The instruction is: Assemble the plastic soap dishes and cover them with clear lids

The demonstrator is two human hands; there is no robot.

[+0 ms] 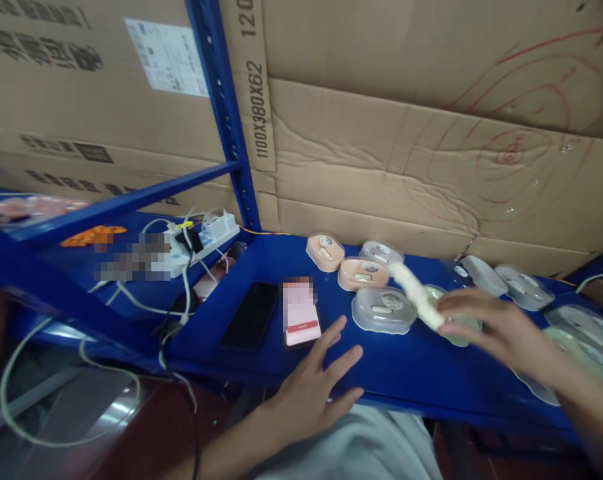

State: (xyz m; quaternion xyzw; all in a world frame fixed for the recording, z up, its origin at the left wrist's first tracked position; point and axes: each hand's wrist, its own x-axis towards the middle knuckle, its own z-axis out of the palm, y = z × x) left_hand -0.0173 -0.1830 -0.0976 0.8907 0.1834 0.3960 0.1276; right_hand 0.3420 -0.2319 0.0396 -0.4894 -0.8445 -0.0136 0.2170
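Note:
My left hand (311, 387) lies flat with fingers spread on the blue shelf (401, 373), just below a lit phone (301, 313). My right hand (486, 330) pinches a long cream-white piece (415, 292), blurred by motion, above a row of small oval plastic cases. A clear case (384, 311) sits right beside the cream piece. Two peach cases (362, 273) (324, 251) and another clear case (381, 253) lie behind it. A pale green case (456, 327) is partly hidden under my right hand.
A dark phone (251, 315) lies left of the lit one. A white power strip (201, 243) with cables sits on the left shelf. More clear and green cases (526, 287) lie at the right. Cardboard boxes (406, 133) stand behind; a blue upright post (226, 113) divides the shelves.

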